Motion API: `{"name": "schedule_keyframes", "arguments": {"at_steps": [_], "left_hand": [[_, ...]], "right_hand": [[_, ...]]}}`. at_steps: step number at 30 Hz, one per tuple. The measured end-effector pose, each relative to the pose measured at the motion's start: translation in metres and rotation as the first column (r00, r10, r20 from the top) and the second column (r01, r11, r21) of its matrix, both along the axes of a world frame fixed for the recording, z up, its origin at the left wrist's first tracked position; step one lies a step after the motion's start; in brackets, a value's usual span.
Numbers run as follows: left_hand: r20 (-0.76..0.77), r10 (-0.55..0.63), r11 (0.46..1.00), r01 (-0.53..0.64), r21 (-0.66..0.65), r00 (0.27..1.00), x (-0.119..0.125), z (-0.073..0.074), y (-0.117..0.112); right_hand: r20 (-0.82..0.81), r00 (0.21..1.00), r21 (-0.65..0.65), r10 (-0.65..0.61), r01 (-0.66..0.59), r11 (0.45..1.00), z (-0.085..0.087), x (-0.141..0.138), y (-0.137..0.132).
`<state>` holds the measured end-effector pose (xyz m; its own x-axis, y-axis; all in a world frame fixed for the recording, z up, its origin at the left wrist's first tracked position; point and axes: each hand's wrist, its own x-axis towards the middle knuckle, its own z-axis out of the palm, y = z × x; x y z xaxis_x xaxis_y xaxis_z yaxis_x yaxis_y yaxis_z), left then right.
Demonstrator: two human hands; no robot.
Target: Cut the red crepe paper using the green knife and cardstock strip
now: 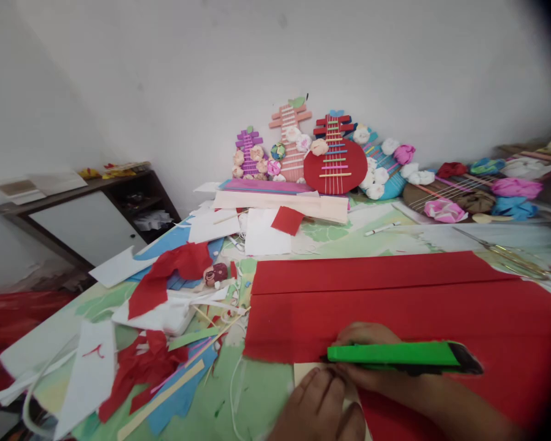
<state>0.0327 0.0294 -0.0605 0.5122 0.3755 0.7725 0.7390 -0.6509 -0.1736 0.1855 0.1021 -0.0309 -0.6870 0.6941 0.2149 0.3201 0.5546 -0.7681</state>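
My right hand is closed round a green utility knife with a black tip, held level over the near edge of a big red paper sheet. My left hand lies flat with its fingers stretched out on a pale cream card just below that edge, next to the right hand. The red sheet has a long straight line running across it.
Red, white and blue paper scraps and strips litter the green table at left. Paper guitar crafts with flowers lean on the back wall. Scissors lie at right, a pen at centre, a dark shelf unit at left.
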Motion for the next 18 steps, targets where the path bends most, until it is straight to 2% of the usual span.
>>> {"name": "schedule_keyframes", "arguments": {"at_steps": [4,8,12,18], "left_hand": [[0.036,0.005,1.0,-0.005,0.003,0.999,0.0027,0.0056,0.0001],[0.03,-0.004,1.0,0.003,0.024,1.0,0.0035,0.0058,0.0005],[0.037,0.014,1.0,-0.015,0.02,0.999,0.0028,0.0053,0.0014],[0.06,0.02,1.0,-0.02,-0.004,0.998,0.0032,0.0042,-0.0003]], "right_hand": [[0.001,1.0,0.012,-0.02,0.02,1.0,0.0013,-0.0014,0.0001],[-0.045,0.999,0.033,-0.022,0.023,0.999,0.0031,-0.0001,-0.0008],[-0.096,0.992,0.047,-0.076,0.081,0.996,0.004,0.0034,-0.0007],[0.037,0.999,0.054,-0.015,0.013,0.998,0.0036,0.003,0.0013]]}}
